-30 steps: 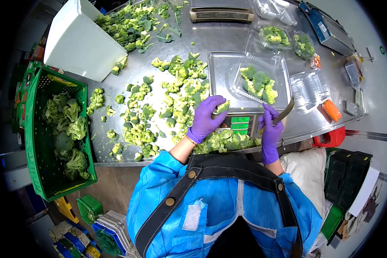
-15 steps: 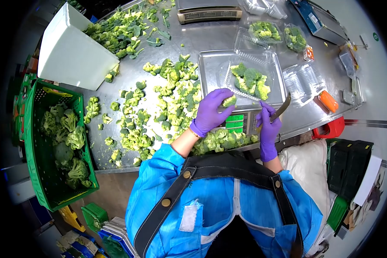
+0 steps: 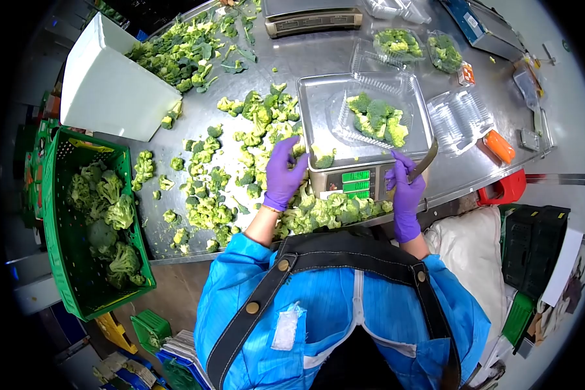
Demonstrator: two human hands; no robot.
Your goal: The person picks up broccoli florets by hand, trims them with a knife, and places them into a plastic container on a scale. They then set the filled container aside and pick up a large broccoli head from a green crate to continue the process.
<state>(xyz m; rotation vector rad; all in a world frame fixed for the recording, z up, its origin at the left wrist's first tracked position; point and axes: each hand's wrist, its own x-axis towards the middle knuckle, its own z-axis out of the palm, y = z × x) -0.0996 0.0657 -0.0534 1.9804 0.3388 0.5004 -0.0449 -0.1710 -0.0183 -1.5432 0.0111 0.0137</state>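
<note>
My left hand, in a purple glove, is over the broccoli florets just left of the scale, fingers apart and nothing in it. My right hand, also gloved, is closed round a knife at the scale's right front corner, the curved blade pointing up and right. On the scale's metal tray sits an open clear plastic box holding broccoli. One floret lies at the tray's front left corner. Below it glows the green display.
A green crate with broccoli heads stands at the left, beside a tipped white bin. Filled boxes, empty clear boxes and an orange object are at the right. Another scale stands at the back.
My left hand has let go of a floret, which now lies on the tray's front left corner, and has moved left off the scale. The right hand has hardly moved.
</note>
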